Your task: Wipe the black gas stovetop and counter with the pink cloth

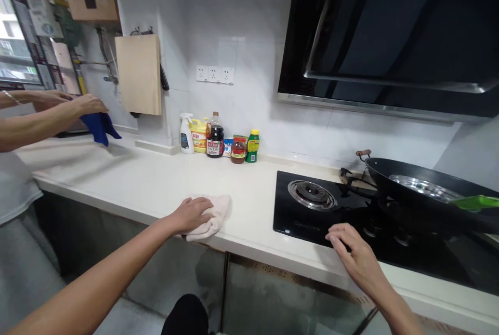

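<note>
My left hand [192, 215] presses on a pale pink cloth [219, 213] at the front edge of the white countertop [163, 182], its fingers bent over the fabric. Bunched folds show around the fingers, and part of the cloth reaches over the counter's edge. My right hand [353, 249] hovers by the front edge of the black gas stove [300, 223]. Its fingers are loosely curved with the thumb apart, and nothing shows in it. Whether that hand touches the stove I cannot tell.
A large wok [409, 184] with a metal insert and a green handle [475, 202] sits on the right burner. Along the wall stand a soy sauce bottle [215, 140], a spray bottle [186, 135] and several containers. At left, another person's hands [88, 104] hold a blue cloth [97, 126].
</note>
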Demonstrator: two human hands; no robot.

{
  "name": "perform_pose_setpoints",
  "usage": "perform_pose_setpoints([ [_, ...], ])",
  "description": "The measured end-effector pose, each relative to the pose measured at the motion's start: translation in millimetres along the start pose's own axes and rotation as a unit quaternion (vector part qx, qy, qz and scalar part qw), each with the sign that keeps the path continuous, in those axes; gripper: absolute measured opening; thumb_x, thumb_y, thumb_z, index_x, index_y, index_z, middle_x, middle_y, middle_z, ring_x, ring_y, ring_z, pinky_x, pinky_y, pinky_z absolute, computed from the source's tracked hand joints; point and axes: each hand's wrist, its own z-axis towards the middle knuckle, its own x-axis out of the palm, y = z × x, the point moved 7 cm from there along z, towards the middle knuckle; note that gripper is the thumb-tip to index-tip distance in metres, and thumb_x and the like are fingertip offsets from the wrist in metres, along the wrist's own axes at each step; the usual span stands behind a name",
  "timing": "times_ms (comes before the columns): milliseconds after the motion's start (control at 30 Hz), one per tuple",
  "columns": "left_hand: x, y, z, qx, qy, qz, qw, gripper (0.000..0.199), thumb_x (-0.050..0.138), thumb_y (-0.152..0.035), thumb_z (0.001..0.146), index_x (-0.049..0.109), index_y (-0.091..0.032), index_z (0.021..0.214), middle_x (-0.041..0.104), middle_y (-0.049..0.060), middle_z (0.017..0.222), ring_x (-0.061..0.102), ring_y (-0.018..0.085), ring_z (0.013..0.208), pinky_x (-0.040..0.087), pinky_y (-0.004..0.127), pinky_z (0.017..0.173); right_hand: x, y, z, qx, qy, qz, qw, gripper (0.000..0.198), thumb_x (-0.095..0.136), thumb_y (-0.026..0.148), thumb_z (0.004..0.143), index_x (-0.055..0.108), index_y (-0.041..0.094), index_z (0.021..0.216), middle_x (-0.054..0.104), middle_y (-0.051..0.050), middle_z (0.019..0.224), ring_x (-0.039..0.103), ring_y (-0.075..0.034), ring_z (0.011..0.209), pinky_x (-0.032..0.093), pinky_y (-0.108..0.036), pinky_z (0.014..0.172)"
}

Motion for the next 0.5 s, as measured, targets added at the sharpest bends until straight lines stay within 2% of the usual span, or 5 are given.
perform_pose_setpoints([
  [67,1,12,-9,-0.02,0.001,0.014,1.0,0.048,0.039,-0.04,0.094,0.064,-0.025,0.132,0.05,0.012,0.153,0.039,0.033,0.143,0.027,0.053,0.116,4,-6,22,0.012,0.013,-0.006,1.0,0.037,0.042,0.049,0.099,0.068,0.026,0.087,0.064,-0.009,0.106,0.059,-0.025,0.103,0.047,-0.042,0.091],
  [167,4,41,-18,-0.092,0.0,0.031,0.995,0.05,0.047,-0.031,0.087,0.065,-0.03,0.134,0.037,0.011,0.161,0.026,0.043,0.149,0.029,0.066,0.111,22,-13,51,0.001,0.055,-0.024,0.998,0.036,0.041,0.049,0.099,0.067,0.026,0.089,0.063,-0.008,0.108,0.058,-0.025,0.103,0.047,-0.043,0.094],
  [267,12,66,-22,-0.138,0.002,0.015,0.99,0.056,0.048,-0.027,0.083,0.062,-0.031,0.137,0.037,0.009,0.161,0.029,0.041,0.148,0.037,0.061,0.109,47,-21,70,-0.02,0.101,-0.045,0.994,0.03,0.044,0.046,0.098,0.067,0.027,0.096,0.064,-0.007,0.106,0.059,-0.025,0.101,0.047,-0.045,0.093],
  [367,14,78,-19,-0.16,-0.023,0.013,0.987,0.056,0.047,-0.036,0.086,0.058,-0.027,0.14,0.039,0.012,0.16,0.031,0.041,0.147,0.039,0.059,0.107,66,-29,83,-0.037,0.123,-0.066,0.99,0.026,0.048,0.043,0.097,0.067,0.029,0.107,0.064,-0.006,0.109,0.059,-0.025,0.102,0.047,-0.045,0.093],
  [500,11,80,-5,-0.175,-0.038,0.037,0.983,0.063,0.046,-0.048,0.091,0.042,-0.035,0.152,0.032,0.011,0.164,0.025,0.045,0.148,0.033,0.066,0.107,84,-31,102,-0.067,0.15,-0.093,0.982,0.027,0.048,0.042,0.098,0.067,0.028,0.11,0.063,-0.006,0.113,0.058,-0.025,0.105,0.047,-0.045,0.091],
])
